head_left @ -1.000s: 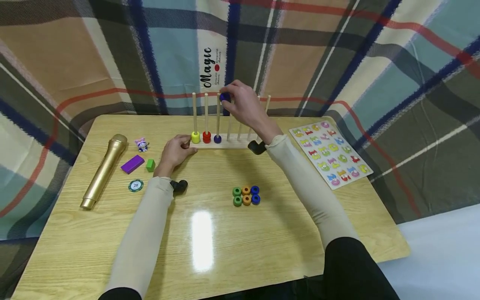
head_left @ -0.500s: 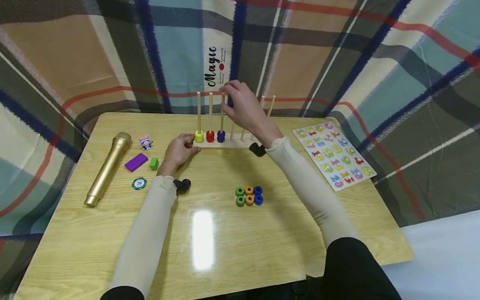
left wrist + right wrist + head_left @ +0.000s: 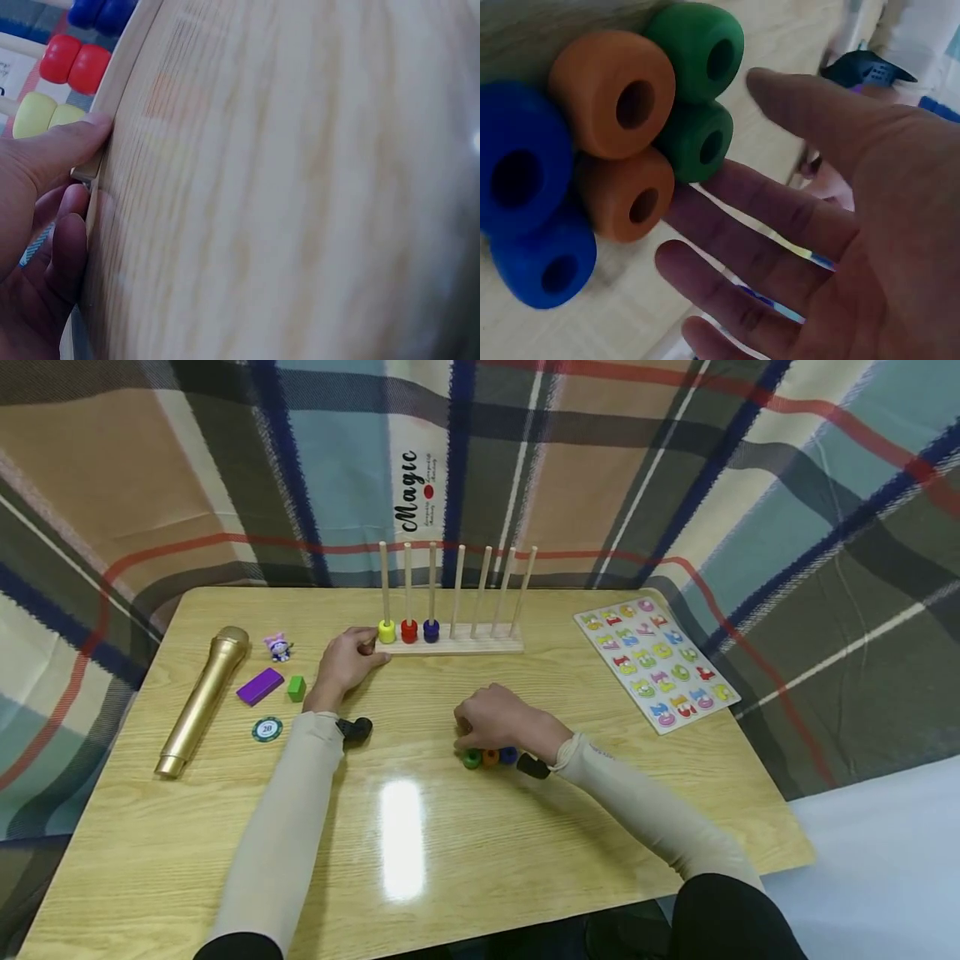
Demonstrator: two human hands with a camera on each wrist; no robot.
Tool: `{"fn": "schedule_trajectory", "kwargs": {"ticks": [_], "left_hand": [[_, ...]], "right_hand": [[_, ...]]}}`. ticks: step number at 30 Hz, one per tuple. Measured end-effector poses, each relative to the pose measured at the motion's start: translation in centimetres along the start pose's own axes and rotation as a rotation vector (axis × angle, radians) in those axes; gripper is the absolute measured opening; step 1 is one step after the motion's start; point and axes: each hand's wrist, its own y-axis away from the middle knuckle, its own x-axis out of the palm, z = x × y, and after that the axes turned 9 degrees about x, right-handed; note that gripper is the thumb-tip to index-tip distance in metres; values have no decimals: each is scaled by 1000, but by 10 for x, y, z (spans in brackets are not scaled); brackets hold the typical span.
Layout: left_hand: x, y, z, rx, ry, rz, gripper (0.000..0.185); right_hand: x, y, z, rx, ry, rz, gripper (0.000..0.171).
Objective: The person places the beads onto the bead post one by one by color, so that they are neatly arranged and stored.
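A wooden peg rack (image 3: 465, 647) stands at the table's far side, with yellow beads (image 3: 386, 632), red beads (image 3: 408, 632) and dark blue beads (image 3: 431, 632) on its three leftmost pegs. My left hand (image 3: 345, 667) pinches the left end of the base; the left wrist view shows the thumb (image 3: 71, 146) along its edge by the yellow beads. Over the loose beads is my right hand (image 3: 497, 718). In the right wrist view its fingers are spread, with fingertips beside the green beads (image 3: 679, 56) and the thumb apart from them. Orange beads (image 3: 592, 82) and blue beads (image 3: 514, 120) lie alongside.
On the left lie a gold microphone (image 3: 202, 702), a small figurine (image 3: 278, 648), a purple block (image 3: 260, 687), a green block (image 3: 296, 688) and a round chip (image 3: 267, 729). A sticker sheet (image 3: 656, 664) lies right. A plaid cloth (image 3: 570, 468) hangs behind the table.
My right hand put a dark blue bead onto the third peg, let go, and came down toward me to the loose beads. The left hand stays at the rack's end.
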Motion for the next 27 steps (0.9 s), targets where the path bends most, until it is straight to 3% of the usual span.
{"fn": "schedule_trajectory", "kwargs": {"ticks": [3, 7, 10, 13, 15, 18, 22, 27], "left_hand": [[0, 1, 1, -6, 7, 0, 64], [0, 3, 1, -5, 9, -3, 63], [-1, 4, 1, -6, 5, -3, 63], [-1, 3, 2, -2, 3, -7, 63], [-1, 1, 3, 4, 1, -8, 63], [-1, 0, 3, 15, 0, -14, 63], [0, 1, 2, 10, -4, -15, 63], [0, 2, 1, 4, -3, -12, 63]], "right_hand": [[3, -2, 1, 0, 4, 19, 25], [-3, -5, -1, 1, -81, -46, 18], [-29, -10, -9, 10, -223, -206, 17], [-71, -18, -21, 24, -365, -433, 20], [-100, -27, -29, 54, -423, -574, 22], [-133, -41, -37, 108, -423, -700, 26], [-155, -55, -41, 170, -357, -689, 30], [-156, -67, -44, 207, -330, -607, 32]]}}
